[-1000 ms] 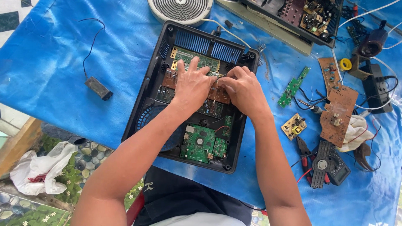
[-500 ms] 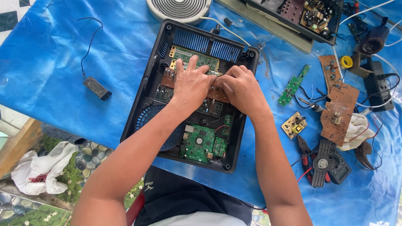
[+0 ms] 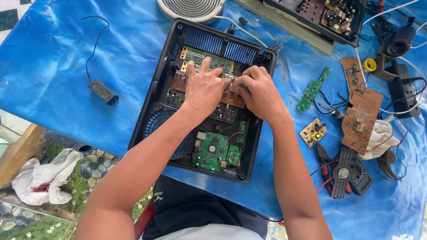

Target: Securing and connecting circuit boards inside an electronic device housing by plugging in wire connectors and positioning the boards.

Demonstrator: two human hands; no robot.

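Note:
A black plastic housing (image 3: 156, 95) lies open on the blue sheet, with several circuit boards inside. My left hand (image 3: 203, 89) rests palm down on a brown circuit board (image 3: 179, 81) in the housing's middle, fingers spread toward a green board (image 3: 195, 56) behind it. My right hand (image 3: 259, 92) sits just to the right of it, fingers curled and pressing on the same brown board. Nearer me a green square board (image 3: 210, 152) lies in the housing. What the fingertips pinch is hidden.
A blue tarp (image 3: 58, 53) covers the table. Right of the housing lie a narrow green board (image 3: 312, 89), brown boards (image 3: 361, 120), a small yellow board (image 3: 313, 132), pliers (image 3: 323, 160), a black meter (image 3: 349, 171) and wires. A small black box with a wire (image 3: 102, 92) lies left. A white round coil (image 3: 190, 9) sits behind.
Both hands stay on the brown board; the left fingers have shifted slightly. Nothing else has moved.

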